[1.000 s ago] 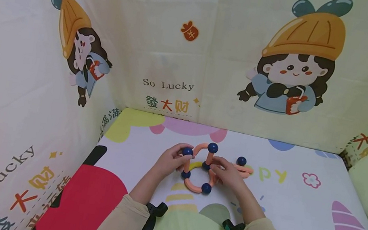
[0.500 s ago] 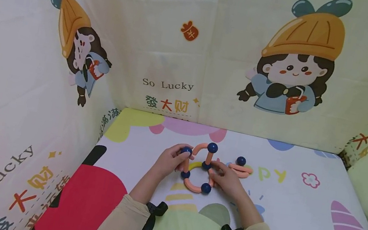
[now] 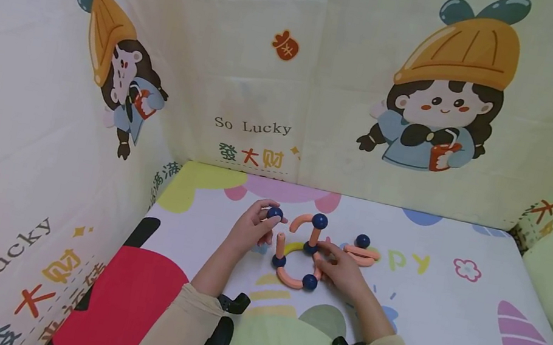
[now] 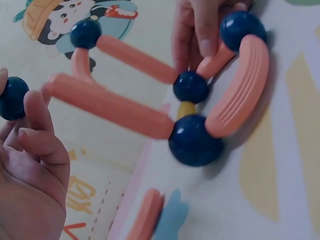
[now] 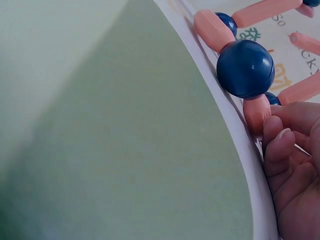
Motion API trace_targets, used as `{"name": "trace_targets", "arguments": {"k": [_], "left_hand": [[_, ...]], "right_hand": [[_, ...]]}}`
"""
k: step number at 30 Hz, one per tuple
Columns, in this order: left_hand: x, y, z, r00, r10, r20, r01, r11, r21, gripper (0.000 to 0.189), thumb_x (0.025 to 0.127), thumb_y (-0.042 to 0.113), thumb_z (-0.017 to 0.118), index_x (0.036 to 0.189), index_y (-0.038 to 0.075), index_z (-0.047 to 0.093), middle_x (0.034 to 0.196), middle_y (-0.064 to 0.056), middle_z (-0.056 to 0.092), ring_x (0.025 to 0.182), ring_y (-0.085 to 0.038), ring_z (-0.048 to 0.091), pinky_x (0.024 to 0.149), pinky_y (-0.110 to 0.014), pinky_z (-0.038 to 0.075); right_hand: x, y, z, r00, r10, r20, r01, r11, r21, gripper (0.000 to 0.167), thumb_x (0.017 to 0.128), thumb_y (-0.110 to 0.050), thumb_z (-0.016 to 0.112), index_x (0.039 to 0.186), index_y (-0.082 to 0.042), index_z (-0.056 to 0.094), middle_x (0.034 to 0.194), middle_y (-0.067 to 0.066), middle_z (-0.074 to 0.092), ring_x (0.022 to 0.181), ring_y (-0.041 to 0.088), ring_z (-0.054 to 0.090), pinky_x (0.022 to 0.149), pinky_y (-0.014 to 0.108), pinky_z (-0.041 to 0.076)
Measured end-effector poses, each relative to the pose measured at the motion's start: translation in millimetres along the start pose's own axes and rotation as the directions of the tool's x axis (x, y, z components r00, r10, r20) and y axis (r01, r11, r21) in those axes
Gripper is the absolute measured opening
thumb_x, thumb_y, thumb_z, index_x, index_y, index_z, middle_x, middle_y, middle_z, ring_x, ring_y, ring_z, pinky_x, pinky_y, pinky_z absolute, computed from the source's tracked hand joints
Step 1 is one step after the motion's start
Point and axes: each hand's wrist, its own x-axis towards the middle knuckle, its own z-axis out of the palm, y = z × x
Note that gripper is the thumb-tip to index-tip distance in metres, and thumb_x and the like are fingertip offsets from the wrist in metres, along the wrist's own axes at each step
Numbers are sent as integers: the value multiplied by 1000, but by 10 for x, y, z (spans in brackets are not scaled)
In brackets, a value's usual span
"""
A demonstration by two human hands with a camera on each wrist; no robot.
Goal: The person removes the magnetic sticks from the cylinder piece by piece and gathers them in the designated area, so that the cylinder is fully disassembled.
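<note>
My left hand (image 3: 250, 229) pinches a dark blue ball (image 3: 275, 213) between thumb and fingers, apart from the left upright pink rod (image 3: 280, 246), whose top end is bare. That rod stands on a ring of magnetic sticks and blue balls, with a curved pink rod (image 3: 289, 279) in front and a yellow one (image 3: 293, 248) behind. A second upright rod (image 3: 314, 237) carries a blue ball (image 3: 319, 221) and a curved pink rod (image 3: 300, 221) reaching leftward. My right hand (image 3: 343, 271) grips the ring's right-hand pink rod (image 5: 257, 112), next to the front ball (image 5: 245, 68).
Right of the ring lie a loose blue ball (image 3: 362, 241) and two pink rods (image 3: 362, 252). Another loose pink rod (image 4: 145, 215) shows low in the left wrist view. A printed cloth wall (image 3: 331, 114) rises behind the cartoon-covered table (image 3: 430, 310).
My left hand has pulled the blue ball off the left upright rod, moving up and slightly left with it. My right hand shifted slightly, then stayed at the ring.
</note>
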Motion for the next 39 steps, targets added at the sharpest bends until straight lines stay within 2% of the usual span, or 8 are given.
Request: {"name": "trace_targets", "arguments": {"k": [3, 7, 10, 14, 18, 22, 27, 39], "left_hand": [[27, 11, -70, 1000, -14, -11, 14, 1000, 1, 44, 94, 43, 65, 128, 22, 46, 121, -14, 69, 70, -50, 49, 51, -23, 42], [73, -19, -173, 996, -63, -62, 69, 992, 106, 48, 89, 52, 68, 126, 26, 50, 119, -4, 68, 81, -36, 58, 61, -27, 48], [119, -87, -247, 986, -102, -128, 130, 963, 234, 49, 85, 58, 69, 124, 31, 56, 114, 2, 65, 95, -24, 59, 75, -31, 51], [188, -205, -315, 974, -127, -189, 192, 906, 378, 46, 87, 55, 68, 126, 30, 60, 115, 0, 62, 106, -22, 55, 87, -38, 51], [257, -333, -334, 966, -159, -205, 235, 871, 432, 47, 90, 46, 68, 132, 26, 60, 130, -4, 59, 120, -26, 53, 101, -48, 47], [317, -446, -326, 959, -193, -206, 269, 847, 459, 48, 91, 42, 68, 134, 24, 60, 140, -5, 56, 132, -27, 48, 111, -51, 39], [365, -534, -311, 957, -191, -219, 277, 827, 489, 47, 91, 39, 68, 134, 22, 61, 138, -7, 58, 132, -28, 49, 111, -51, 39], [391, -639, -310, 978, -107, -179, 195, 767, 611, 46, 91, 35, 69, 133, 18, 62, 135, -9, 62, 131, -29, 53, 109, -45, 43]], "right_hand": [[-8, -9, 3, 1000, 8, 3, -8, 1000, 14, 50, 95, -39, 66, 142, -32, 52, 106, 8, 66, 61, 21, 58, 57, 31, 50], [-29, -27, 5, 1000, 12, 1, -12, 1000, 17, 50, 95, -38, 65, 143, -31, 52, 115, 8, 64, 58, 22, 57, 56, 31, 49], [-38, -33, 6, 1000, 12, 2, -12, 1000, 15, 50, 96, -38, 64, 143, -31, 51, 119, 8, 63, 58, 22, 57, 56, 31, 49], [-42, -29, 2, 1000, 6, -3, -6, 1000, 8, 50, 96, -39, 64, 143, -30, 51, 118, 8, 63, 59, 21, 57, 56, 31, 49], [-39, -13, -1, 1000, -7, -9, 8, 1000, 5, 50, 96, -38, 64, 143, -29, 51, 111, 7, 65, 59, 21, 57, 56, 31, 49], [-29, 10, 9, 1000, -20, -6, 20, 1000, 18, 48, 96, -36, 64, 143, -31, 51, 93, 8, 67, 57, 22, 56, 55, 32, 49], [-16, 22, 27, 1000, -21, -2, 21, 999, 26, 48, 96, -35, 64, 143, -33, 51, 80, 6, 65, 56, 21, 56, 55, 33, 49], [-18, 33, 17, 1000, -22, -6, 22, 999, 34, 50, 95, -35, 65, 143, -31, 51, 86, 7, 65, 56, 22, 57, 56, 33, 50]]}}
